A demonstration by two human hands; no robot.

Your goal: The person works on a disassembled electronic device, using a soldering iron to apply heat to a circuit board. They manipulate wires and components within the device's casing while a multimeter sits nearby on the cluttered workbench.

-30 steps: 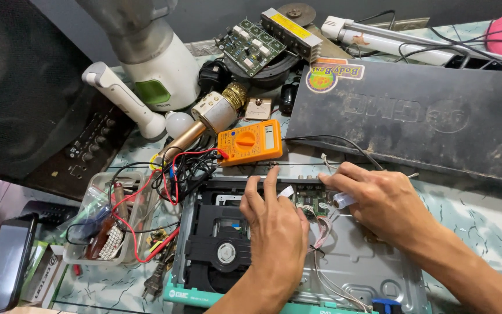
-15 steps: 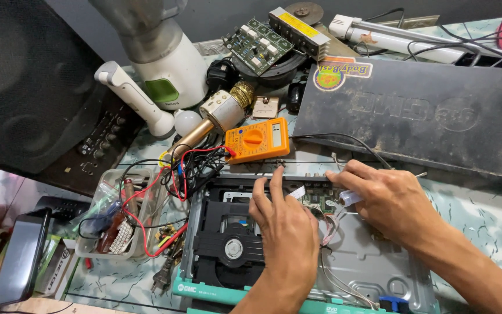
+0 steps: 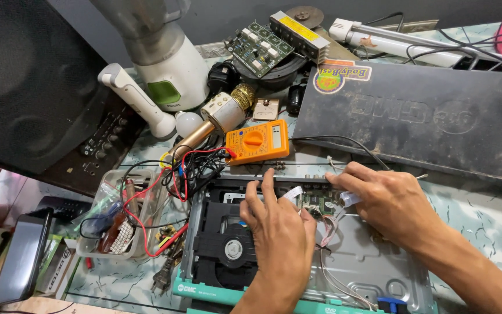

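Two bare hands work inside an opened disc player on a cluttered repair bench

The disc player (image 3: 297, 256), its lid off, lies at the near edge of the table with the black disc tray on its left side. The left hand (image 3: 277, 232) rests palm down on that tray, fingers spread and stretched toward the player's rear edge, gripping nothing. The right hand (image 3: 387, 200) curls over the small green circuit board (image 3: 316, 200) near the rear of the player, its fingertips pinching a white ribbon cable (image 3: 348, 199). Just behind the player sits an orange multimeter (image 3: 258, 141) with red and black leads trailing left. A dark flat metal cover (image 3: 425, 119) lies behind the right hand. A gold microphone (image 3: 219, 119) lies beside the multimeter
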